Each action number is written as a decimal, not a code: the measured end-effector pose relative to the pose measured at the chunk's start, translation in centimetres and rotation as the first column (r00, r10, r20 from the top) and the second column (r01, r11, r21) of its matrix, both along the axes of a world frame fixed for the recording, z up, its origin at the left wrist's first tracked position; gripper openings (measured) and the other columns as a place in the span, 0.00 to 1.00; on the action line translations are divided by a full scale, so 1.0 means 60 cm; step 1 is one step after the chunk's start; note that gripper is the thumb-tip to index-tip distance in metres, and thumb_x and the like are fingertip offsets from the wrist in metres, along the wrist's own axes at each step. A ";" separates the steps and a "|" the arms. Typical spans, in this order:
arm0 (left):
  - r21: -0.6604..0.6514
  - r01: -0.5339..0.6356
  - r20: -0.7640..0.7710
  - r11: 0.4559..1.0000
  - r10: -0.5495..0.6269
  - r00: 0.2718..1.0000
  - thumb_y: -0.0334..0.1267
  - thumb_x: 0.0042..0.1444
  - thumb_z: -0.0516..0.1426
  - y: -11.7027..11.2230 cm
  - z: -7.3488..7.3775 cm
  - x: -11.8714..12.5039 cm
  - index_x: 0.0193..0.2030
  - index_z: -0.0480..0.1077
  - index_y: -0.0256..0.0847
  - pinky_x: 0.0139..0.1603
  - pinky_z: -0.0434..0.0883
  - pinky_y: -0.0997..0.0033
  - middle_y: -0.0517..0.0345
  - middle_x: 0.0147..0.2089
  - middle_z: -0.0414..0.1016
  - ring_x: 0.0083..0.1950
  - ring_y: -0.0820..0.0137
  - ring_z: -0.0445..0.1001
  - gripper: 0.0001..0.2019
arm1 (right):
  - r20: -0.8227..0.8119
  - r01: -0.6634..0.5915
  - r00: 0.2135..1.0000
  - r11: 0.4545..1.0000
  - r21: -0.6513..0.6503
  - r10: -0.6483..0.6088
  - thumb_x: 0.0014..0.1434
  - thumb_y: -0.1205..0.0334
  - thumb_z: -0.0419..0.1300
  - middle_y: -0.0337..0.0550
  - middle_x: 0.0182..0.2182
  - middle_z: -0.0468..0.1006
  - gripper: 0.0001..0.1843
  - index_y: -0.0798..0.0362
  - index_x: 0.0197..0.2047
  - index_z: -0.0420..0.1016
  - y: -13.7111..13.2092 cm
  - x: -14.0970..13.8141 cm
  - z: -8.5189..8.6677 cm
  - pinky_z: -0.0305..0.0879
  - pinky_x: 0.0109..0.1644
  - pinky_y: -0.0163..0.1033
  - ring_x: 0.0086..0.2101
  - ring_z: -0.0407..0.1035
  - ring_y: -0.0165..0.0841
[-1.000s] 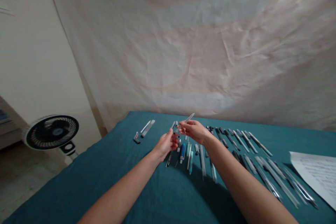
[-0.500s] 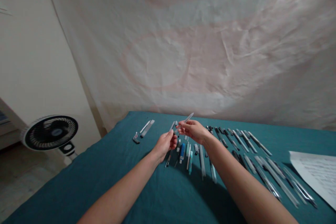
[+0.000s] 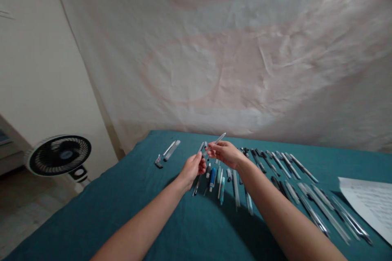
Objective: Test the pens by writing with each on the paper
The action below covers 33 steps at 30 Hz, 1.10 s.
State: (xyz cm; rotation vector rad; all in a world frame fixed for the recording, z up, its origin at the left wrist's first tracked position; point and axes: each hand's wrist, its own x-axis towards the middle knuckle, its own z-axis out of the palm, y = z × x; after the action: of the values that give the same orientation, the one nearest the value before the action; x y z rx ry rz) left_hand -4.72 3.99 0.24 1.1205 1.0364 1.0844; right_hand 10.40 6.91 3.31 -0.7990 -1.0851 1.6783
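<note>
In front of me my right hand (image 3: 227,153) pinches a clear pen (image 3: 221,138), its far end pointing up and away. Close against its fingertips, my left hand (image 3: 190,170) is closed on a slim pen part (image 3: 201,147) that pokes out above the thumb. The fingers hide where the pieces meet. Just below the hands lie a blue pen (image 3: 212,178), a teal pen (image 3: 222,191) and a long clear pen (image 3: 236,189). A thin dark-tipped rod (image 3: 197,186) shows under the left hand; whether it is held or lying there is unclear.
A green cloth (image 3: 147,220) covers the table. To the right lie several pens in rows, among them a white pen (image 3: 304,168), beside a written paper sheet (image 3: 367,204). Pen pieces (image 3: 172,150) and a small clip-like part (image 3: 158,161) sit at back left. A fan (image 3: 61,155) stands left.
Hardly anything differs. Both hands keep their hold close together, and the view has shifted very slightly.
</note>
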 end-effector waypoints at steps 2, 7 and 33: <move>-0.019 0.008 0.007 1.000 -0.008 1.000 0.55 0.54 0.49 -0.001 0.002 -0.002 0.29 0.64 0.35 0.21 0.61 0.79 0.61 0.21 0.66 0.19 0.79 0.64 0.22 | 0.003 0.002 1.000 1.000 -0.009 -0.002 0.54 0.68 0.58 0.45 0.27 0.76 0.04 0.59 0.30 0.73 -0.002 0.000 0.002 0.69 0.32 0.30 0.25 0.69 0.25; -0.013 0.022 0.027 1.000 -0.021 0.999 0.53 0.54 0.51 -0.002 0.004 -0.003 0.36 0.64 0.36 0.24 0.63 0.78 0.58 0.25 0.70 0.22 0.77 0.69 0.19 | -0.014 0.010 1.000 1.000 -0.023 -0.010 0.54 0.69 0.57 0.44 0.26 0.76 0.04 0.60 0.30 0.73 -0.001 0.001 0.000 0.69 0.32 0.30 0.24 0.69 0.25; 0.022 -0.028 0.028 0.999 0.027 0.999 0.48 0.48 0.59 0.003 -0.006 0.000 0.32 0.62 0.37 0.24 0.61 0.81 0.64 0.25 0.66 0.22 0.81 0.64 0.16 | -0.037 0.018 0.999 1.000 -0.019 -0.019 0.55 0.71 0.56 0.45 0.29 0.76 0.05 0.60 0.31 0.73 0.007 0.003 -0.010 0.69 0.31 0.31 0.24 0.69 0.25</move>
State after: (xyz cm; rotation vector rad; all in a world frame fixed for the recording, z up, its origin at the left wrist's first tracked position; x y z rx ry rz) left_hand -4.74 4.18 -0.12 1.1086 1.0227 1.1327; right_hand 10.57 7.34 2.72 -0.7840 -1.0348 1.6833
